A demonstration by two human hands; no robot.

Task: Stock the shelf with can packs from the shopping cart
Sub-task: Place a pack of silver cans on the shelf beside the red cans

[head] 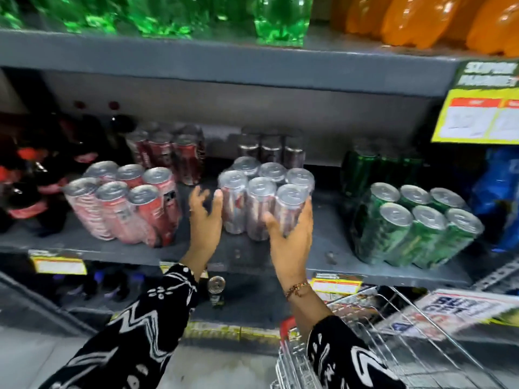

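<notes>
Can pack (pixel 265 197): six silver-topped cans in clear wrap, standing upright on the grey shelf (pixel 323 248), middle of the board, near the front edge. My right hand (pixel 292 234) is on its right front corner, fingers wrapped around the nearest can, thumb on the front. My left hand (pixel 205 217) is at its left side, fingers spread apart, fingertips just touching the end can, not gripping. Red can pack (pixel 123 203): to the left, tilted. Green can pack (pixel 415 226): to the right, leaning. More packs stand behind each, against the back wall. Green bottles (pixel 168 15) and orange bottles (pixel 421 18): shelf above. Shopping cart (pixel 379 346): wire basket, lower right, below my right arm
</notes>
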